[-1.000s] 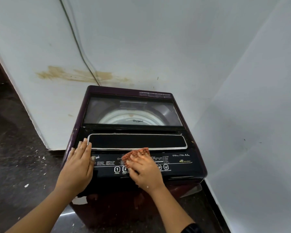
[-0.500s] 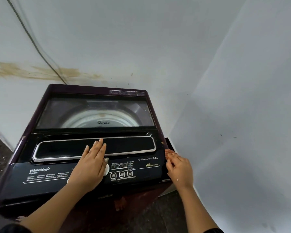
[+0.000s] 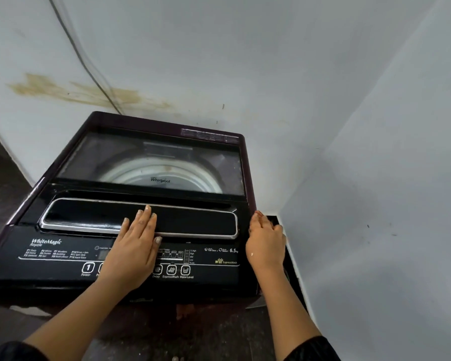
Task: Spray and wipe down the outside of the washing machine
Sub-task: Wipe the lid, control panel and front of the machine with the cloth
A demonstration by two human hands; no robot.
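Note:
The dark maroon top-loading washing machine (image 3: 151, 162) stands in a corner, its glass lid closed and its black control panel (image 3: 55, 256) facing me. My left hand (image 3: 133, 246) lies flat, fingers spread, on the middle of the panel and the lid handle. My right hand (image 3: 266, 243) presses against the machine's right side edge. A sliver of reddish cloth (image 3: 256, 216) shows at its fingertips; the rest is hidden under the hand. No spray bottle is in view.
White walls close in behind and to the right, leaving a narrow gap (image 3: 279, 222) beside the machine. A cable (image 3: 89, 66) runs down the back wall over a brown stain (image 3: 71, 92). Dark floor (image 3: 0, 165) lies to the left.
My right hand carried the cloth from the middle of the control panel to the machine's right edge. My left hand shifted from the left corner to the panel's middle.

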